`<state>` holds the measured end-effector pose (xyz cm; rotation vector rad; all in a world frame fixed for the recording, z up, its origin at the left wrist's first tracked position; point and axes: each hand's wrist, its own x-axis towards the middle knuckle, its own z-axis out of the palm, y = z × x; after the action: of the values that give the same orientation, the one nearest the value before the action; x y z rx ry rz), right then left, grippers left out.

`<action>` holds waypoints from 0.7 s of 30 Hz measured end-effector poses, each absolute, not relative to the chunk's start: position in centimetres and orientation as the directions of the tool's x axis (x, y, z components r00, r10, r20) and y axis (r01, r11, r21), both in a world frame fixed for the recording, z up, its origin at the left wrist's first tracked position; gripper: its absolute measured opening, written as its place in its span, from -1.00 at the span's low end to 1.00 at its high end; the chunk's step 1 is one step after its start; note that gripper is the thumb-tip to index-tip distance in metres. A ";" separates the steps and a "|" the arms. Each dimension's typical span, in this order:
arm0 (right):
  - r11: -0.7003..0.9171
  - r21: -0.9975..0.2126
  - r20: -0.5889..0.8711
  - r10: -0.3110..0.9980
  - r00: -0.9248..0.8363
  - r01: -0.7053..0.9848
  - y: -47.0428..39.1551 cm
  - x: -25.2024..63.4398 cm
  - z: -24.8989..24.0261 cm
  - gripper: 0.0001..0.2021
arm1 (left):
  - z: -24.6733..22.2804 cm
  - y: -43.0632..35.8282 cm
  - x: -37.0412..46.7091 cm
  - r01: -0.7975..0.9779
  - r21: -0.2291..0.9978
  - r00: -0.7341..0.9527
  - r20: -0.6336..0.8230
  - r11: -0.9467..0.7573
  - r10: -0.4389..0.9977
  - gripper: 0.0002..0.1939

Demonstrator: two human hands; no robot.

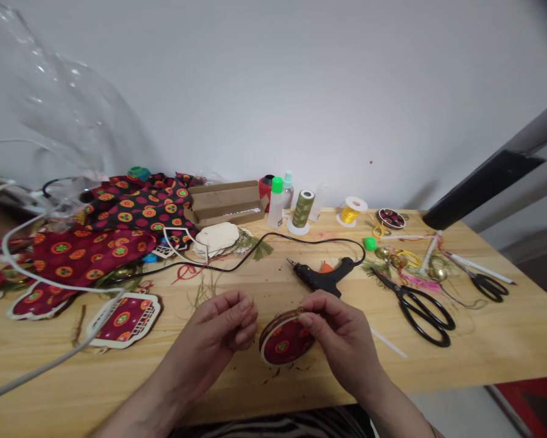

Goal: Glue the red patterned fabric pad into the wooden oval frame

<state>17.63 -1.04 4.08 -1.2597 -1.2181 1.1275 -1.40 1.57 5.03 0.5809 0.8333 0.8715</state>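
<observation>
Between thumb and fingers, my right hand [341, 334] pinches the upper right edge of a round, dark red patterned piece [288, 342] with a pale rim. The piece is tilted above the table near its front edge. My left hand [225, 325] is just left of it, not touching it, with fingers curled and thumb against the index finger; anything held between them is too small to make out. Beyond my right hand lies a black glue gun [325, 277]. Small dark scraps are scattered beneath the round piece.
Large black scissors [421, 310] lie at right, with smaller scissors [485, 285] beyond. Patterned fabric [90, 249], a white cable [49, 283] and a lantern-shaped piece [125, 319] are at left. Bottles and a green thread spool [303, 210] stand at the back.
</observation>
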 end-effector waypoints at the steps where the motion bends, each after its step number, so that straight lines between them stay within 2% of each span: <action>1: 0.021 -0.998 0.024 0.998 0.056 0.053 -1.1 17.7 4.1 -0.94 | 5.1 1.6 -1.3 -0.448 0.706 0.386 -0.401 0.549 0.831 -0.76; 5: -0.009 -0.998 -0.005 0.998 0.061 0.062 -1.5 17.9 4.0 -0.91 | 5.3 1.6 -0.7 -0.496 0.658 0.401 -0.404 0.566 0.822 -0.75; 9: -0.135 -0.983 -0.124 0.988 0.092 0.122 -1.1 17.9 3.7 -0.85 | 5.3 1.8 -0.7 -0.521 0.665 0.379 -0.381 0.535 0.843 -0.76; 13: -0.244 -0.960 -0.227 0.965 0.130 0.136 -0.1 17.4 3.4 -0.83 | 4.8 2.1 -0.8 -0.468 0.735 0.305 -0.388 0.491 0.870 -0.79; 15: -0.261 -0.956 -0.242 0.959 0.145 0.136 0.2 17.1 3.4 -0.82 | 4.6 2.2 -0.8 -0.349 0.838 0.176 -0.382 0.420 0.907 -0.87; 17: -0.253 -0.957 -0.234 0.962 0.143 0.139 0.4 17.0 3.4 -0.82 | 4.4 2.2 -0.7 -0.131 0.923 0.100 -0.352 0.363 0.931 -0.84; 19: -0.238 -0.962 -0.222 0.967 0.127 0.136 0.4 16.9 3.4 -0.82 | 4.4 2.1 -0.5 0.072 0.942 0.124 -0.335 0.329 0.934 -0.73; 21: -0.223 -0.967 -0.212 0.972 0.098 0.125 0.3 16.8 3.6 -0.84 | 4.5 2.0 -0.3 0.177 0.938 0.187 -0.328 0.297 0.926 -0.69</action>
<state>16.78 0.28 3.58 -1.5116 -1.1324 1.2373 -0.28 2.04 4.54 1.1648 1.2864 0.7441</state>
